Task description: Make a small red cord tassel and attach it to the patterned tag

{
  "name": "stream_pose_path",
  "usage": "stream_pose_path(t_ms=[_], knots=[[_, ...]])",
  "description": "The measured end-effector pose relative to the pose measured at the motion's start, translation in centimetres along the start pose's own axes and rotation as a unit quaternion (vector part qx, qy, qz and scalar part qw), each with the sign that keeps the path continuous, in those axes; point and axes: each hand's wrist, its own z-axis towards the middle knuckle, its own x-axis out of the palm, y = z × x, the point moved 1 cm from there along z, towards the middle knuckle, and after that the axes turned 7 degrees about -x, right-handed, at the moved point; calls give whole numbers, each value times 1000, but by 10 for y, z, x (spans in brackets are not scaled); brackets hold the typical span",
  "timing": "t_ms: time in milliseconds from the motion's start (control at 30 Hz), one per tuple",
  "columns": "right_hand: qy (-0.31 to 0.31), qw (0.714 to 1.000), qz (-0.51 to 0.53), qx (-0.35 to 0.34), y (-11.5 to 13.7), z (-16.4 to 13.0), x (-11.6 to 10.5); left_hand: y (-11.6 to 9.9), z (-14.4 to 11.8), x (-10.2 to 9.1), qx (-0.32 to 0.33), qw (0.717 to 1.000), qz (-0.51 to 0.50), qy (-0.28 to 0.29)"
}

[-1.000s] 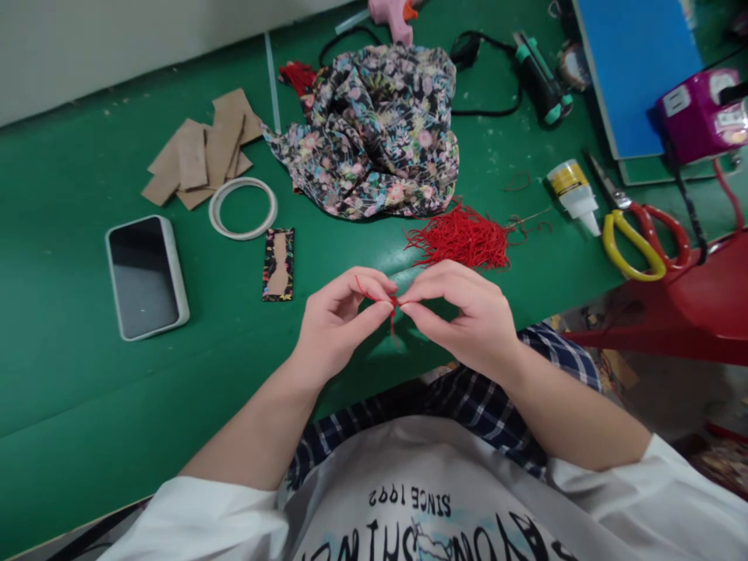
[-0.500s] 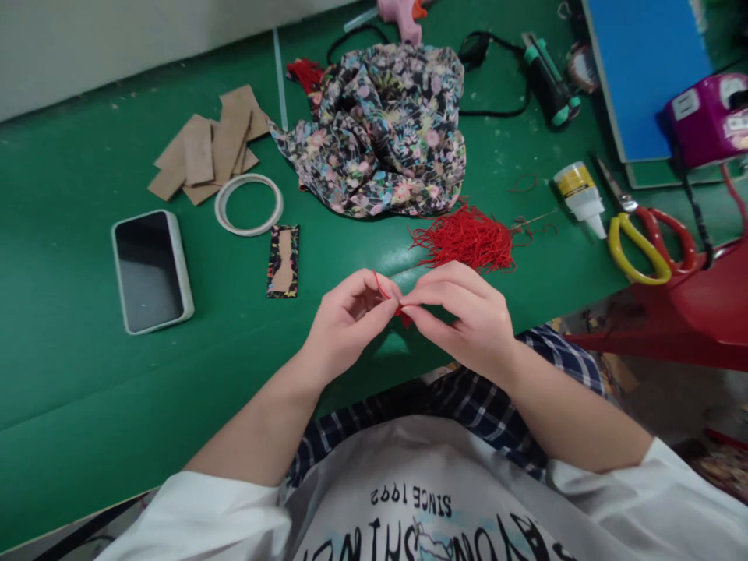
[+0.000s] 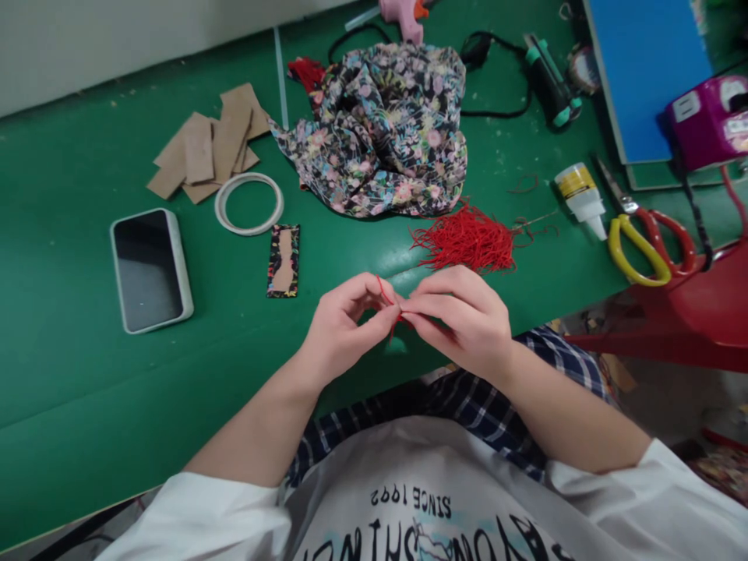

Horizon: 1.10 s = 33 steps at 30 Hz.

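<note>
Red thread (image 3: 383, 290) is pinched between my two hands just above the front part of the green table. My left hand (image 3: 351, 323) holds it between thumb and forefinger, with a strand looping up over the finger. My right hand (image 3: 464, 315) meets it there, thumb and fingertips pressed together on the thread. Most of what the fingertips hold is hidden behind them. Just beyond my right hand lies a pile of red threads (image 3: 467, 240). A small floral strip with a brown paper face (image 3: 284, 261) rests to the left of my left hand.
Crumpled floral cloth (image 3: 386, 132) lies behind the threads. Leftward are a phone (image 3: 150, 269), a tape roll (image 3: 220, 206) and brown card pieces (image 3: 199, 149). On the right are a glue bottle (image 3: 581, 196), scissors (image 3: 638, 248) and a utility knife (image 3: 549, 82); a pink glue gun (image 3: 403, 17) sits at the back.
My hands stay together and have shifted very slightly downward. Less red shows below the fingertips, where a thin strand now hangs. Objects on the table have not moved.
</note>
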Motion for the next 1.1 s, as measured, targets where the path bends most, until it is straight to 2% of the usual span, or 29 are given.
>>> stream_pose_path(t_ms=[200, 400, 733, 900, 1100], knots=[[10, 999, 28, -20, 1, 3, -2, 1, 4, -2, -55, 992, -43, 105], [26, 996, 87, 7, 1, 6, -1, 2, 5, -5, -73, 985, -68, 142], [50, 991, 111, 47, -1, 3, 2, 3, 5, -7, -96, 982, -85, 141], [9, 997, 55, 62, -1, 4, 2, 4, 5, -7, -112, 982, -82, 125], [-15, 995, 53, 85, -1, 3, 3, 5, 5, -8, -116, 984, -80, 106]])
